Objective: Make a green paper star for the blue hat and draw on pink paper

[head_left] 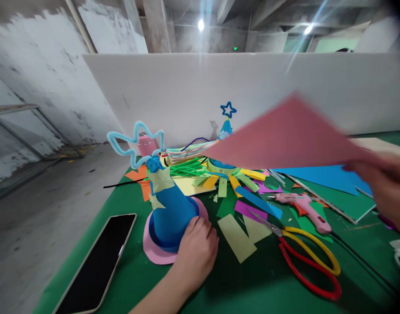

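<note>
hat (170, 209), blue cone on pink brim, stands tilted on the green table (239, 288). left hand (196, 246) at its 5 o'clock, fingers curled tight on the brim. right hand (388, 187), blurred, pinches a pink sheet (285, 139) up at the hat's 2 o'clock. scissors (311, 257) at the left hand's 3 o'clock, phone (98, 261) at 9, glue gun (301, 207) at 2.

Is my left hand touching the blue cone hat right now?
Touching. The head view shows the left hand pressed against the base of the blue cone hat, no gap visible.
</note>
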`<state>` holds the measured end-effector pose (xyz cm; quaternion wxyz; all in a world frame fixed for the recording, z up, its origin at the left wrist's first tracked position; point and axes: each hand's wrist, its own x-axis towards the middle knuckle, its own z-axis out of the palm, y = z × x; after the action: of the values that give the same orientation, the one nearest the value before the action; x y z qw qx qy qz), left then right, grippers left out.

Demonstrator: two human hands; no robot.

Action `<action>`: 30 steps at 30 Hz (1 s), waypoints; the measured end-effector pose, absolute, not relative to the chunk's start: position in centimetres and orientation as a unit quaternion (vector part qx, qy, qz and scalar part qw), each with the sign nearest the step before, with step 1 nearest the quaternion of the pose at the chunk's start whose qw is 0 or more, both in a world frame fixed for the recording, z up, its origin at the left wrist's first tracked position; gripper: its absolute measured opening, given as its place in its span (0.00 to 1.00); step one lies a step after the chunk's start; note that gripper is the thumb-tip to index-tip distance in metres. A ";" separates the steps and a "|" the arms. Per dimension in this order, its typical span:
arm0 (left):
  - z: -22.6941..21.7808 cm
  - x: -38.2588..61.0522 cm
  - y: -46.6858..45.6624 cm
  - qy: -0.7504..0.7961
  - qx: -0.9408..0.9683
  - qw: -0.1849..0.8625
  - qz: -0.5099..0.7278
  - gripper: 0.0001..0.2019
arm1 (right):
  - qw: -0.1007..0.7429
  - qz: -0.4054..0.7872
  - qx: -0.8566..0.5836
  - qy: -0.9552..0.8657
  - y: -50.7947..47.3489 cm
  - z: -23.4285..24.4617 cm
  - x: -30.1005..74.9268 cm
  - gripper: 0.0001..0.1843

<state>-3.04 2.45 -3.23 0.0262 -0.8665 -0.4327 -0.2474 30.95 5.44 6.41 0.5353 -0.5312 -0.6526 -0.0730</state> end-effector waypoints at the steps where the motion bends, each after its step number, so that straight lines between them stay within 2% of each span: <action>1: -3.7 -3.7 2.4 -0.424 -0.874 0.068 -0.228 0.10 | 0.510 -0.057 -0.499 -0.698 4.5 5.7 31.1 0.09; 6: -4.8 -5.9 2.1 -0.388 -0.879 0.164 -0.223 0.11 | 0.329 0.032 -0.438 -0.836 -0.3 0.5 30.7 0.18; 8: -4.6 -6.5 1.8 -0.374 -0.879 0.173 -0.242 0.10 | 0.296 0.036 -0.442 -0.846 -1.7 -1.3 30.0 0.21; 11: -4.1 -7.0 0.5 -0.367 -0.875 0.145 -0.282 0.13 | 0.310 0.057 -0.487 -0.814 -2.9 -2.9 28.9 0.21; 14: -3.6 -6.4 -1.6 -0.452 -0.814 -0.005 -0.364 0.16 | 0.333 0.069 -0.505 -0.793 -3.3 -3.4 28.4 0.21; 16: -3.2 -5.5 -2.9 -0.536 -0.719 -0.173 -0.408 0.13 | 0.353 0.071 -0.514 -0.778 -3.4 -3.5 28.5 0.20; 18: -2.6 -4.3 -3.5 -0.593 -0.588 -0.355 -0.420 0.15 | 0.380 0.080 -0.525 -0.757 -3.6 -3.6 28.5 0.19; 21: -1.4 -2.6 -3.3 -0.581 -0.357 -0.569 -0.460 0.21 | 0.423 0.100 -0.539 -0.721 -4.2 -4.2 28.5 0.17; 23: -0.7 -1.6 -2.5 -0.520 -0.240 -0.687 -0.446 0.19 | 0.438 0.115 -0.541 -0.709 -4.7 -4.8 28.5 0.17; 26: -0.4 -0.5 -1.0 -0.438 -0.157 -0.780 -0.419 0.14 | 0.431 0.128 -0.526 -0.722 -5.7 -5.5 28.6 0.19; 30: -1.3 0.0 0.3 -0.424 -0.137 -0.781 -0.437 0.11 | 0.389 0.161 -0.480 -0.770 -7.0 -5.9 29.1 0.24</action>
<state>0.03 0.26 -1.26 -0.7812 -0.1366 -0.4238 -0.4375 29.11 -7.03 -5.89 0.3885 -0.4797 -0.7701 0.1608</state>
